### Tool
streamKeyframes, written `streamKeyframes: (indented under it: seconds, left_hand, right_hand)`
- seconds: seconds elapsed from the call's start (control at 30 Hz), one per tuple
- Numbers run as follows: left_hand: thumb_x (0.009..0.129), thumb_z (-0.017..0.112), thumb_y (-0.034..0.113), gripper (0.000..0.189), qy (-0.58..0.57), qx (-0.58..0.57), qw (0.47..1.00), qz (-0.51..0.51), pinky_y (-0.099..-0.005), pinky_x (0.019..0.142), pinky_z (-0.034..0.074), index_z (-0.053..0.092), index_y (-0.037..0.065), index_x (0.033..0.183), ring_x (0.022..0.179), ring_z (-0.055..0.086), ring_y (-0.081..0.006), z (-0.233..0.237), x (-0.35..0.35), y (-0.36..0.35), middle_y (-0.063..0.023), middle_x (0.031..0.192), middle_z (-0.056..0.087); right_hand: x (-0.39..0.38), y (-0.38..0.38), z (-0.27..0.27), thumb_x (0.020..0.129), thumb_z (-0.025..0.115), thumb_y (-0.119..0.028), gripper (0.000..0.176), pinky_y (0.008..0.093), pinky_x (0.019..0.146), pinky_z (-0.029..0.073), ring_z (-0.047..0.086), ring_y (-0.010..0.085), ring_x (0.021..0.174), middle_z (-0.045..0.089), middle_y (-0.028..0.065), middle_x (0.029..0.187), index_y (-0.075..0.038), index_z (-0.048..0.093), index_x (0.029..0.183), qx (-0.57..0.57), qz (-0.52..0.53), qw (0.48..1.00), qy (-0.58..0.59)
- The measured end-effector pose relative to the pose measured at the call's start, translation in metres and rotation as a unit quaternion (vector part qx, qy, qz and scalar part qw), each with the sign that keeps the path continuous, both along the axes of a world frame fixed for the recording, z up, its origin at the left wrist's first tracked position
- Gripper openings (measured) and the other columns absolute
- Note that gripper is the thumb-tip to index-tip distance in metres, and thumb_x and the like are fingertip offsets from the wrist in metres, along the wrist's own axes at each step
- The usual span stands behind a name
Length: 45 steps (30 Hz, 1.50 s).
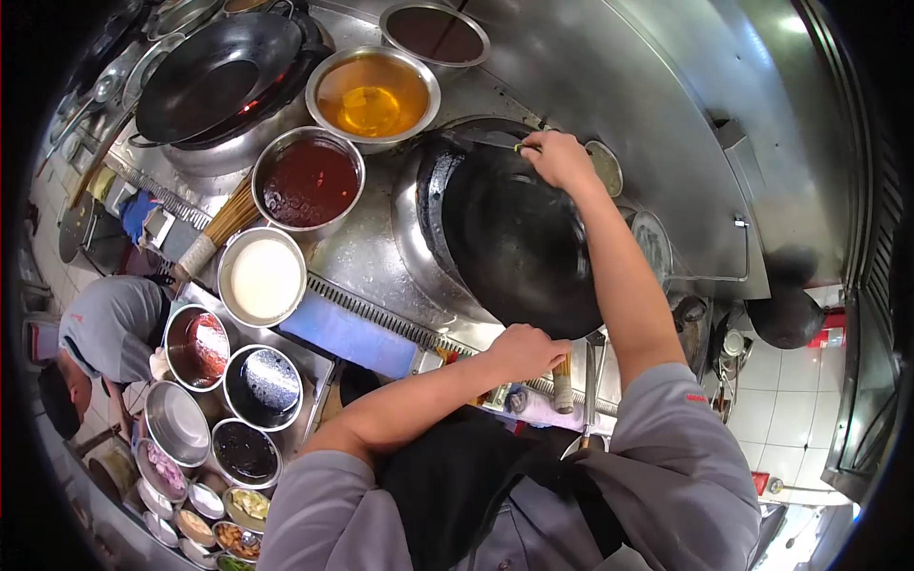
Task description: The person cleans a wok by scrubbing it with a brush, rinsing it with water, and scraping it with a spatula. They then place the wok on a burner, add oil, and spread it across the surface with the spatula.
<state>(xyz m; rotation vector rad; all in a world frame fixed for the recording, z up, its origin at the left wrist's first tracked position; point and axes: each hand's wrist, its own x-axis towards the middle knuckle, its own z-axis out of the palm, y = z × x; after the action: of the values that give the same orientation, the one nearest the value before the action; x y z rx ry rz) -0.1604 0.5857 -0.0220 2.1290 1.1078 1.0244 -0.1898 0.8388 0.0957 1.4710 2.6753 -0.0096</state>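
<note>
A large black wok [519, 238] sits tilted on the round metal stove ring [411, 224] in front of me. My left hand [524, 350] is closed in a fist at the near rim of the wok, gripping it there; the fingers' undersides are hidden. Past the far rim, my right hand [562, 160] is closed on a thin stick-like thing with a yellow-green end [520, 147]; its full shape cannot be made out. Just right of my left hand stands a bamboo brush [564, 385] with a wrapped handle.
Bowls of yellow oil [371, 98], dark red sauce [309, 181] and white liquid [262, 277] line the left. Beyond them is another wok [224, 76]. Sauce pots and ingredient bowls [249, 452] stand lower left. A bent person [119, 328] is at far left. A steel wall [657, 124] rises behind.
</note>
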Motion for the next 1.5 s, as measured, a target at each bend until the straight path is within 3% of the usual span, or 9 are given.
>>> streamKeyframes:
  seconds: [0.37, 0.43, 0.47, 0.57, 0.63, 1.33, 1.37, 1.47, 1.5]
  left_hand:
    - [0.086, 0.059, 0.030, 0.014, 0.005, 0.039, 0.999, 0.002, -0.0438, 0.049, 0.050, 0.060, 0.017, 0.081, 0.053, 0.062, -0.0304, 0.000, -0.008, 0.005, -0.0083, 0.055, 0.059]
    - [0.086, 0.059, 0.031, 0.015, -0.001, 0.045, 0.999, 0.008, -0.0436, 0.049, 0.050, 0.060, 0.017, 0.079, 0.052, 0.062, -0.0303, 0.001, -0.008, 0.005, -0.0082, 0.054, 0.059]
    - [0.085, 0.059, 0.032, 0.016, -0.003, 0.042, 0.999, 0.013, -0.0435, 0.049, 0.050, 0.061, 0.018, 0.079, 0.052, 0.062, -0.0302, 0.001, -0.009, 0.005, -0.0081, 0.054, 0.059]
    - [0.085, 0.059, 0.034, 0.016, -0.003, 0.043, 0.999, 0.018, -0.0432, 0.049, 0.050, 0.062, 0.019, 0.080, 0.052, 0.062, -0.0299, -0.001, -0.008, 0.003, -0.0079, 0.054, 0.059]
    - [0.085, 0.060, 0.035, 0.016, -0.001, 0.049, 0.999, 0.023, -0.0432, 0.049, 0.050, 0.062, 0.020, 0.080, 0.052, 0.062, -0.0298, -0.001, -0.007, 0.005, -0.0079, 0.054, 0.059]
    - [0.084, 0.060, 0.032, 0.014, 0.002, 0.054, 0.997, 0.047, -0.0428, 0.048, 0.049, 0.064, 0.019, 0.080, 0.053, 0.062, -0.0282, 0.003, 0.007, -0.001, -0.0060, 0.056, 0.060]
    - [0.084, 0.060, 0.033, 0.015, -0.001, 0.050, 0.998, 0.046, -0.0426, 0.049, 0.050, 0.065, 0.019, 0.082, 0.054, 0.062, -0.0285, 0.003, 0.006, 0.003, -0.0059, 0.058, 0.061]
    - [0.085, 0.060, 0.033, 0.016, 0.010, 0.029, 0.999, 0.037, -0.0419, 0.052, 0.051, 0.068, 0.020, 0.084, 0.057, 0.064, -0.0285, 0.006, 0.005, -0.001, -0.0053, 0.062, 0.064]
    - [0.085, 0.059, 0.034, 0.017, 0.018, 0.014, 0.999, 0.033, -0.0414, 0.054, 0.052, 0.070, 0.020, 0.085, 0.058, 0.064, -0.0283, 0.006, 0.005, 0.000, -0.0049, 0.064, 0.065]
  right_hand:
    - [0.017, -0.019, 0.003, 0.088, 0.061, -0.024, 0.038, 0.0455, 0.086, 0.051, 0.063, 0.0354, 0.101, 0.064, 0.0197, 0.107, -0.002, 0.055, 0.118, 0.067, 0.028, 0.995, -0.073]
    - [0.002, -0.030, 0.020, 0.088, 0.060, -0.026, 0.037, 0.0477, 0.085, 0.051, 0.064, 0.0388, 0.097, 0.066, 0.0238, 0.101, 0.001, 0.055, 0.113, -0.174, -0.109, 0.979, -0.008]
    - [0.003, -0.024, 0.013, 0.088, 0.060, -0.026, 0.037, 0.0477, 0.085, 0.051, 0.064, 0.0388, 0.097, 0.066, 0.0238, 0.101, 0.001, 0.055, 0.113, -0.173, -0.105, 0.979, -0.008]
    - [0.011, -0.005, -0.017, 0.089, 0.058, -0.026, 0.038, 0.0480, 0.080, 0.051, 0.066, 0.0410, 0.086, 0.067, 0.0264, 0.087, 0.004, 0.054, 0.112, 0.016, 0.093, 0.996, -0.005]
    - [-0.001, -0.010, -0.022, 0.091, 0.054, -0.029, 0.038, 0.0500, 0.087, 0.049, 0.062, 0.0449, 0.097, 0.063, 0.0325, 0.097, 0.004, 0.053, 0.110, -0.073, 0.043, 0.996, -0.009]
    - [-0.040, -0.052, -0.084, 0.088, 0.051, -0.012, 0.028, 0.0503, 0.090, 0.049, 0.062, 0.0444, 0.104, 0.063, 0.0308, 0.107, 0.004, 0.054, 0.111, -0.027, -0.053, 0.998, 0.017]
    - [-0.044, -0.051, -0.093, 0.095, 0.049, -0.025, 0.032, 0.0523, 0.089, 0.048, 0.061, 0.0460, 0.102, 0.063, 0.0297, 0.106, 0.001, 0.055, 0.113, -0.032, -0.038, 0.999, 0.010]
    - [-0.031, -0.050, -0.084, 0.095, 0.050, -0.024, 0.032, 0.0518, 0.090, 0.048, 0.061, 0.0457, 0.103, 0.063, 0.0301, 0.107, 0.001, 0.055, 0.114, -0.034, -0.047, 0.998, 0.034]
    - [-0.034, -0.056, -0.076, 0.086, 0.053, -0.010, 0.032, 0.0487, 0.092, 0.049, 0.061, 0.0433, 0.106, 0.062, 0.0300, 0.113, 0.005, 0.054, 0.114, -0.053, -0.058, 0.997, 0.015]
